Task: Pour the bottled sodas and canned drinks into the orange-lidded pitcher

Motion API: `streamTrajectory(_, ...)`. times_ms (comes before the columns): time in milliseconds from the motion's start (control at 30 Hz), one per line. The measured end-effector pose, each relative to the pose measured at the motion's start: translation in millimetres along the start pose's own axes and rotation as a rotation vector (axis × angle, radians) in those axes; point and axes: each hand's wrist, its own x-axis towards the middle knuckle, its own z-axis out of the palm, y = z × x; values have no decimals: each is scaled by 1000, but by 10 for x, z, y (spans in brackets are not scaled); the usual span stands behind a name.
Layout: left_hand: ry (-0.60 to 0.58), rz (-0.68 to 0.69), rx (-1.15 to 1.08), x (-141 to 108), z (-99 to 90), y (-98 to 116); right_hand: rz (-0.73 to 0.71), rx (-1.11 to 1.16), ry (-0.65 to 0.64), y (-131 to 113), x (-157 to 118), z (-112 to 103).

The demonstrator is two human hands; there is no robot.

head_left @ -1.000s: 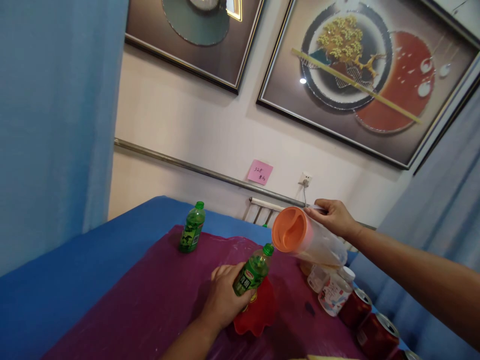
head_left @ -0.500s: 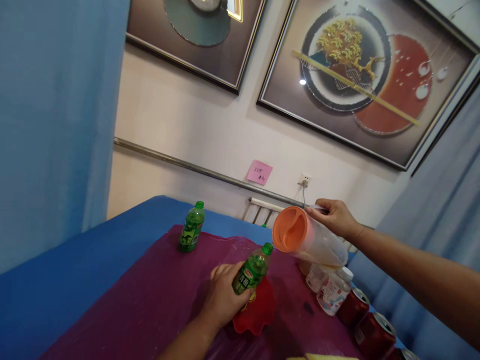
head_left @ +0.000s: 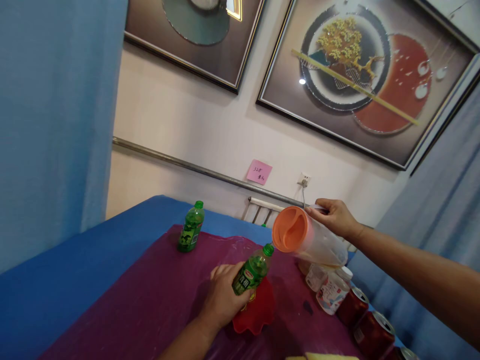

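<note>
My left hand [head_left: 227,295] is wrapped round a green-labelled plastic bottle [head_left: 252,272], which leans to the right above a red wavy-rimmed dish [head_left: 262,310]. In my right hand [head_left: 335,216] is the handle of a clear plastic pitcher [head_left: 324,245] with an orange lid [head_left: 289,229]. The pitcher lies tipped on its side, its lid facing left, just above and right of the bottle's green-ringed mouth. Some yellowish liquid shows along its lower side. Whether liquid is running into the bottle I cannot tell.
A second green bottle [head_left: 191,227] stands at the back left of the purple cloth [head_left: 150,295]. Along the right edge are a white-capped jar [head_left: 332,292] and several red cans [head_left: 374,332]. Yellow flat pieces [head_left: 326,356] show at the bottom. A metal rail [head_left: 195,169] crosses the wall.
Almost nothing differs. The bottle's mouth in my left hand sits very slightly lower, and the pitcher stays tipped in the same place.
</note>
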Motion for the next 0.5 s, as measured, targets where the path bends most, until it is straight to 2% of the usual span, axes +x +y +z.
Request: streamTrajectory(500,20,33,-6,-5,6,-14,-2,3,-1,-3,-40,1)
